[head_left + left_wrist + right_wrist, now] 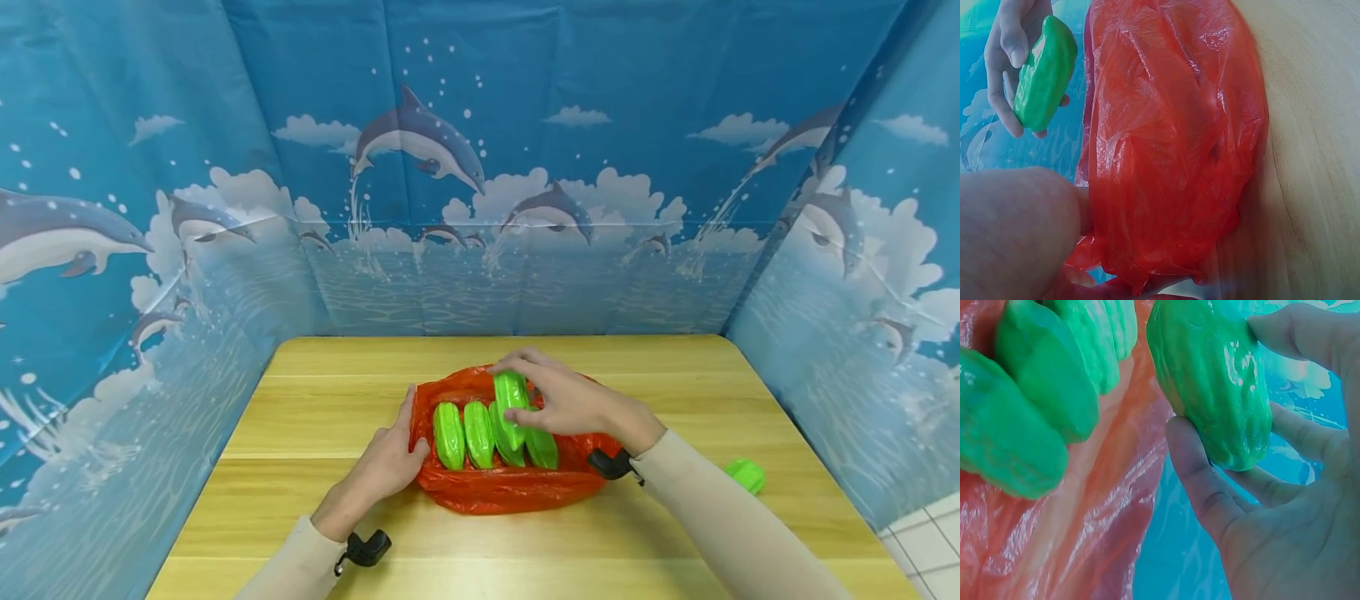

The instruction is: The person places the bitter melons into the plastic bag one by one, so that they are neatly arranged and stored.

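Note:
A red plastic bag [517, 492] lies spread wide on the table, its mouth facing up. Several shiny, ridged green fruits [449, 435] lie side by side in it. My right hand [570, 400] holds another ridged green fruit [1213, 381] above the others, thumb on one side and fingers round the other. At the bag's left rim, my left hand [386, 458] grips the plastic between thumb and fingers. In the left wrist view the bag [1172, 137] hides most of the left fingers.
One more green fruit [745, 475] lies on the wooden table [322, 417], to the right beside my right forearm. A blue curtain [510, 275] printed with dolphins rises behind the table and along both sides. Both wrists carry small black devices [367, 548].

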A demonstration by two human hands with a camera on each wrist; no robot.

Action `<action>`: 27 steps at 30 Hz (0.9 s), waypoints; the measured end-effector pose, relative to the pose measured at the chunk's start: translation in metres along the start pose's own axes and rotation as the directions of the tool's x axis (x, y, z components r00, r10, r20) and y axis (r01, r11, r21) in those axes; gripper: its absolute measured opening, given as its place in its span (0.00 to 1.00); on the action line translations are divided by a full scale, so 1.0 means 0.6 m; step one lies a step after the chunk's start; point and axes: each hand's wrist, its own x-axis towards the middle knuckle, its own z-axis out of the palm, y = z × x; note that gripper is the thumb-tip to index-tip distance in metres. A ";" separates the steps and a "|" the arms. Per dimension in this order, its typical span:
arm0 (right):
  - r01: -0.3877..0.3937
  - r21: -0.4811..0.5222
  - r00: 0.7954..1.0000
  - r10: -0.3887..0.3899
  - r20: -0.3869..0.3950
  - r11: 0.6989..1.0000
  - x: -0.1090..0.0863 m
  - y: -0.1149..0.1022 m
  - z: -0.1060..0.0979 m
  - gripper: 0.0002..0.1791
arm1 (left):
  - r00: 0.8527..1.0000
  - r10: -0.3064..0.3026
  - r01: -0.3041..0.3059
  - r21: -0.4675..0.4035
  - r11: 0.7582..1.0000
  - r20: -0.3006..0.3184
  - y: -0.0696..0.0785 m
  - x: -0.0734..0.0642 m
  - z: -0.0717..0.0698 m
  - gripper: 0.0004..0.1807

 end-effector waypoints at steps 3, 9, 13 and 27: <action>0.004 0.017 1.000 -0.004 0.022 1.000 0.010 -0.003 0.005 0.36 | 1.000 0.002 -0.002 -0.001 1.000 -0.003 0.000 0.000 -0.001 0.54; -0.005 0.030 0.998 0.003 0.066 1.000 0.024 -0.002 0.019 0.35 | 1.000 -0.007 0.007 -0.007 1.000 0.002 0.001 -0.002 0.000 0.54; -0.011 0.035 0.997 0.008 0.082 0.999 0.030 -0.001 0.027 0.35 | 1.000 -0.007 0.007 -0.016 1.000 0.003 0.000 -0.003 0.000 0.54; -0.014 0.044 0.990 0.007 0.140 0.999 0.041 0.009 0.051 0.32 | 1.000 -0.005 0.005 -0.027 1.000 0.005 -0.002 -0.002 -0.001 0.55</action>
